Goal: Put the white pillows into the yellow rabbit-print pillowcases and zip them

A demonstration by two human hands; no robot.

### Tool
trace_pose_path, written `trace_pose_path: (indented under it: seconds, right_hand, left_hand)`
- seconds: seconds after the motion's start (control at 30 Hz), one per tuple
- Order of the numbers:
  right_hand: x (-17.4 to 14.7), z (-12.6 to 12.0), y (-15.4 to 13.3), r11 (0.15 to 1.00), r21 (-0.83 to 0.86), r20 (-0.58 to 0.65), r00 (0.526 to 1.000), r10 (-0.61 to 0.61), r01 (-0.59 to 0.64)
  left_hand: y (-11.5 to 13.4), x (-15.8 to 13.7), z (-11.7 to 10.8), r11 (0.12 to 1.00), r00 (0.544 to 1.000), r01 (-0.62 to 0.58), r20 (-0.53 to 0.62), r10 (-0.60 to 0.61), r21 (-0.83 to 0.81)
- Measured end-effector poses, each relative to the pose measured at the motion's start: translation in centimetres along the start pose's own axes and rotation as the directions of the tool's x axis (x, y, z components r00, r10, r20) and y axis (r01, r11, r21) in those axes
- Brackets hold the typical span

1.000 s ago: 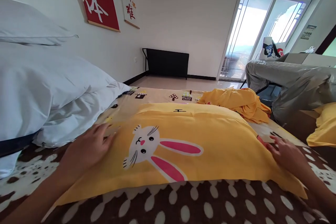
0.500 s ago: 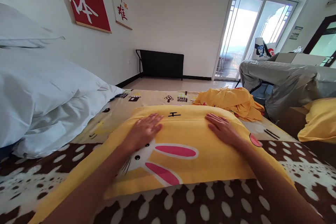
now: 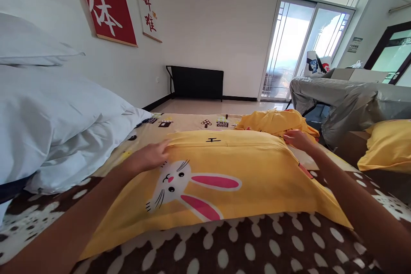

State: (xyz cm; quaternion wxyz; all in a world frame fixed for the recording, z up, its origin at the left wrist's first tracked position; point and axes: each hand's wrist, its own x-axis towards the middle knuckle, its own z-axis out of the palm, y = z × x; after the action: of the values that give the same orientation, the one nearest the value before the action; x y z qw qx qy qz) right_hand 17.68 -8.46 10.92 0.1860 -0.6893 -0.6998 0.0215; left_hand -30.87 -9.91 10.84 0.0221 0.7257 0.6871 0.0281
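Moved: both hands slid from pillow [image 3: 221, 171] top outward to its far corners.
Left hand [image 3: 149, 157]: grip pinching corner.
Right hand [image 3: 298, 139]: grip pinching opposite corner, keeping case taut.

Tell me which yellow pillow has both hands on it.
The yellow rabbit-print pillow in the middle: the left hand and right hand touch its far corners. The plain yellow pillow at right lies untouched.

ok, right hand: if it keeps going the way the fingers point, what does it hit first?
Most likely the crumpled yellow cloth just beyond the right hand, at the far right corner of the bunny pillow. How far apart they are is unclear from this view.
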Motion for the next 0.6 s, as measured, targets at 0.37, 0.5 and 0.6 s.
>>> trace_pose_path:
  seconds: [0.37, 0.5, 0.6]
  right_hand:
    - [4.0, 9.2, -19.1, 0.965, -0.022, 0.058, 0.964, -0.261, 0.262]
    - [5.9, 10.2, -16.0, 0.972, 0.013, 0.099, 0.967, -0.235, 0.235]
    - [7.7, 10.1, -13.5, 0.969, 0.068, 0.132, 0.961, -0.244, 0.237]
  left_hand:
    - [15.5, 8.0, 2.3, 0.974, 0.977, -0.21, 0.022, 0.213, -0.079]
    - [12.2, 9.9, 4.6, 0.981, 0.987, -0.161, -0.005, 0.162, -0.104]
    - [9.7, 11.9, 5.5, 0.981, 0.989, -0.146, 0.013, 0.149, -0.131]
